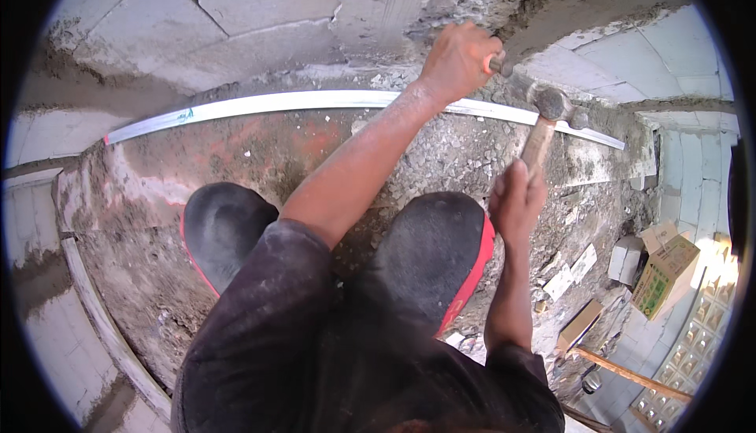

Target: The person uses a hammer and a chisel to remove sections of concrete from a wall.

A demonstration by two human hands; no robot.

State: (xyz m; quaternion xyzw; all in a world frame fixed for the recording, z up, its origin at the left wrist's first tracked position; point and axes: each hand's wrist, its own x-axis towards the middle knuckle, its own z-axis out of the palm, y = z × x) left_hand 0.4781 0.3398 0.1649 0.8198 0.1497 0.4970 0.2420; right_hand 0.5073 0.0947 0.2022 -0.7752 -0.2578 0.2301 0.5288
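My left hand reaches up to the rough, broken part of the wall, closed around a short metal chisel. The chisel's butt end sticks out to the right of my fist; its tip is hidden. In my right hand is a hammer, gripped by its wooden handle. The metal hammer head is raised just right of the chisel's end, with a gap between them as seen here.
A long pale metal straightedge lies along the wall's foot. Rubble covers the floor around my knees. To the right are a cardboard box, a wooden stick and patterned blocks. A pale strip runs along the left.
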